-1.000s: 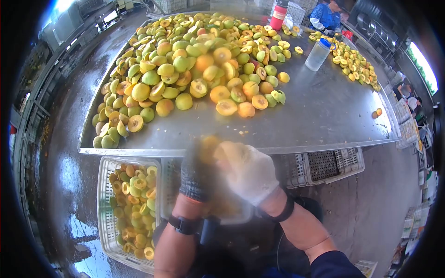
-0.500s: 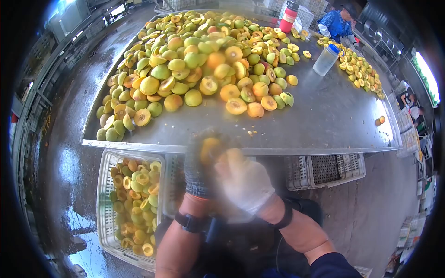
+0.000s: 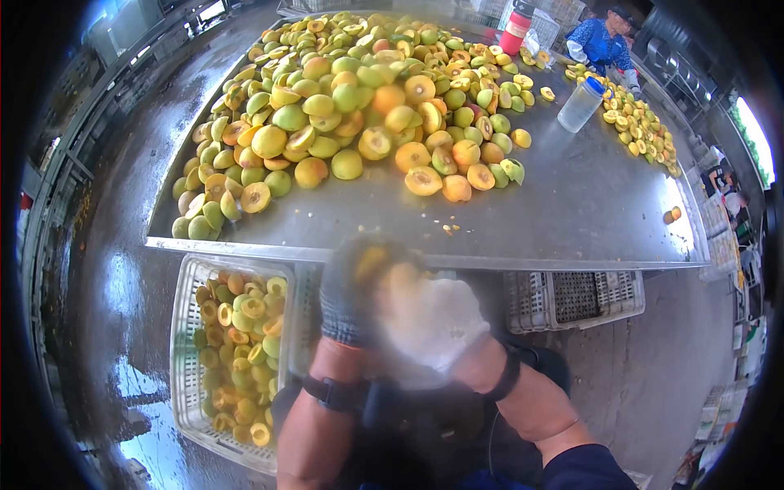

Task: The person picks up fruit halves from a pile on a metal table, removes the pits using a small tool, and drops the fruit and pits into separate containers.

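Observation:
My left hand (image 3: 353,290), in a dark grey glove, is wrapped round a yellow fruit (image 3: 372,263) just below the table's front edge. My right hand (image 3: 433,318), in a white glove, is pressed up against it from the right. Blur over both hands hides the fingertips of the right one and anything it may hold. Beyond them, a large heap of halved and whole yellow-green fruit (image 3: 347,98) lies on the metal table (image 3: 327,216). Small pale bits (image 3: 447,227) are scattered near its front edge.
A white crate (image 3: 186,343) of fruit halves stands at the lower left. Another crate (image 3: 572,300) is under the table at right. On the table are a blue-lidded container (image 3: 580,106), a red bottle (image 3: 515,31) and a second fruit pile (image 3: 641,122). A co-worker (image 3: 603,45) is behind.
Both hands remain together, with only slight shifts. The view has moved a little, and the co-worker's head and arm have changed position.

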Available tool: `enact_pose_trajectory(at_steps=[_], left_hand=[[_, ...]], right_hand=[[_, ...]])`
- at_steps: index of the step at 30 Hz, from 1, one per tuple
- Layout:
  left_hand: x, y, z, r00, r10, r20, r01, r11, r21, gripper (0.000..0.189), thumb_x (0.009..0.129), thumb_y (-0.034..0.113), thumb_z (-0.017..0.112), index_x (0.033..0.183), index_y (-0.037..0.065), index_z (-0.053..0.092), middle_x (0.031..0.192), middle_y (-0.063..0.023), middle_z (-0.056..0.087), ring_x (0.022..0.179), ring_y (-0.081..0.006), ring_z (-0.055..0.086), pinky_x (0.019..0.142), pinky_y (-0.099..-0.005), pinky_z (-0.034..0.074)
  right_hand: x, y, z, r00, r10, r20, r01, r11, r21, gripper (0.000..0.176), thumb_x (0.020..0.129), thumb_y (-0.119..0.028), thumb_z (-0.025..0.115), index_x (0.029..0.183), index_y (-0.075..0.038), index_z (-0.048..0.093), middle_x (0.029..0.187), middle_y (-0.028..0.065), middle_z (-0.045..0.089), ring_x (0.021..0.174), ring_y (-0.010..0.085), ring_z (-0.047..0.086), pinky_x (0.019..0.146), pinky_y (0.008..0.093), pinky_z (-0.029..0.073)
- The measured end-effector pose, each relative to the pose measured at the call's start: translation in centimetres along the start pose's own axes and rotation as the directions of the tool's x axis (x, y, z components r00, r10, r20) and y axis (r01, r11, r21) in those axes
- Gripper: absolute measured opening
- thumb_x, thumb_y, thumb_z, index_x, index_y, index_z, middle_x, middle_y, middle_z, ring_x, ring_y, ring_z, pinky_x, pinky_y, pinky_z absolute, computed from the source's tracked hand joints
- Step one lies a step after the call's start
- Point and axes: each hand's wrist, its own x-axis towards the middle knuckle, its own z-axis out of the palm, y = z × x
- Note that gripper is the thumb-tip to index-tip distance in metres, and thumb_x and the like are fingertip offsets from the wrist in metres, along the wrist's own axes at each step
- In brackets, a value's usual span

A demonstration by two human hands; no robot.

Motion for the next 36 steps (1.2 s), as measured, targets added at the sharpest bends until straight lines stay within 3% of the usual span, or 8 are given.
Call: enact_pose_trajectory(at_steps=[3, 6, 11, 13, 15, 27, 31, 36], left_hand=[[0.8, 1.4, -2.6, 0.807, 0.338, 0.484, -0.589, 0.505, 0.631, 0.024, 0.095, 0.013, 0.067, 0.117, 0.004, 0.066, 0.101, -0.0101, 0.074, 0.095, -0.0286, 0.071, 0.089, -0.0404, 0.057], [1.8, 2.7, -2.3, 0.79, 0.202, 0.579, -0.585, 0.531, 0.613, 0.024, 0.09, 0.006, 0.069, 0.114, 0.003, 0.069, 0.103, -0.0098, 0.076, 0.097, -0.0291, 0.072, 0.091, -0.0386, 0.056], [-0.1, 2.7, 1.7, 0.995, 0.066, 0.068, -0.074, 0.991, 0.113, 0.015, 0.093, 0.01, 0.068, 0.107, 0.004, 0.072, 0.106, -0.0135, 0.075, 0.097, -0.0308, 0.072, 0.089, -0.039, 0.056], [-0.1, 2.0, 1.2, 0.989, 0.136, 0.064, -0.147, 0.968, 0.202, 0.016, 0.094, 0.014, 0.069, 0.106, 0.004, 0.072, 0.104, -0.0135, 0.075, 0.097, -0.0312, 0.072, 0.088, -0.0392, 0.056], [0.4, 2.0, -0.7, 0.852, 0.371, 0.369, -0.52, 0.526, 0.673, 0.022, 0.095, 0.022, 0.072, 0.107, 0.004, 0.071, 0.102, -0.0126, 0.074, 0.096, -0.0319, 0.072, 0.087, -0.0398, 0.056], [0.7, 2.2, -1.3, 0.939, 0.177, 0.294, -0.338, 0.634, 0.696, 0.025, 0.092, 0.026, 0.076, 0.097, 0.003, 0.07, 0.09, -0.0114, 0.074, 0.084, -0.0301, 0.072, 0.079, -0.0388, 0.057], [0.2, -1.0, -0.1, 0.977, -0.181, -0.116, 0.175, 0.983, -0.061, 0.028, 0.1, 0.028, 0.059, 0.099, 0.001, 0.067, 0.093, -0.0162, 0.072, 0.084, -0.0301, 0.072, 0.079, -0.04, 0.059], [0.3, -2.1, -0.2, 0.979, -0.159, -0.128, 0.149, 0.985, -0.083, 0.035, 0.103, 0.032, 0.054, 0.104, -0.001, 0.065, 0.095, -0.0174, 0.071, 0.085, -0.0287, 0.071, 0.081, -0.0409, 0.059]], right_hand=[[0.1, 1.2, -1.0, 0.993, -0.068, 0.102, 0.061, 0.996, 0.071, 0.031, 0.096, -0.036, 0.061, 0.1, -0.005, 0.062, 0.078, 0.018, 0.071, 0.072, 0.04, 0.072, 0.067, 0.0507, 0.057], [0.5, 2.2, -1.5, 0.97, -0.115, 0.215, 0.11, 0.993, 0.034, 0.029, 0.097, -0.035, 0.061, 0.1, -0.006, 0.063, 0.084, 0.0192, 0.072, 0.078, 0.0407, 0.072, 0.072, 0.0509, 0.057], [0.5, 3.7, -1.3, 0.991, -0.01, 0.13, -0.072, 0.788, 0.611, 0.036, 0.107, -0.036, 0.05, 0.1, -0.003, 0.062, 0.087, 0.026, 0.067, 0.087, 0.0496, 0.064, 0.075, 0.0557, 0.05], [0.4, 3.2, -1.9, 0.986, -0.02, 0.163, -0.08, 0.809, 0.582, 0.034, 0.106, -0.036, 0.052, 0.1, -0.004, 0.063, 0.087, 0.0256, 0.068, 0.087, 0.0488, 0.065, 0.074, 0.0551, 0.051], [0.4, 3.3, -1.8, 0.982, -0.063, 0.18, -0.034, 0.871, 0.489, 0.033, 0.104, -0.036, 0.054, 0.1, -0.005, 0.063, 0.087, 0.0251, 0.069, 0.086, 0.0478, 0.066, 0.074, 0.0545, 0.052], [0.3, 2.1, -0.7, 0.983, -0.057, 0.177, 0.045, 0.997, 0.068, 0.034, 0.099, -0.038, 0.058, 0.1, -0.004, 0.064, 0.082, 0.0221, 0.071, 0.076, 0.0437, 0.07, 0.069, 0.0523, 0.056], [-0.7, 1.0, 1.4, 0.987, 0.085, 0.133, -0.121, 0.949, 0.29, 0.035, 0.101, -0.038, 0.057, 0.099, -0.004, 0.064, 0.081, 0.0252, 0.069, 0.078, 0.0466, 0.068, 0.07, 0.0555, 0.054], [-0.8, 1.8, 1.3, 0.991, 0.004, 0.136, -0.059, 0.916, 0.397, 0.032, 0.103, -0.035, 0.055, 0.1, -0.005, 0.066, 0.089, 0.0258, 0.069, 0.083, 0.0488, 0.067, 0.071, 0.0576, 0.052]])
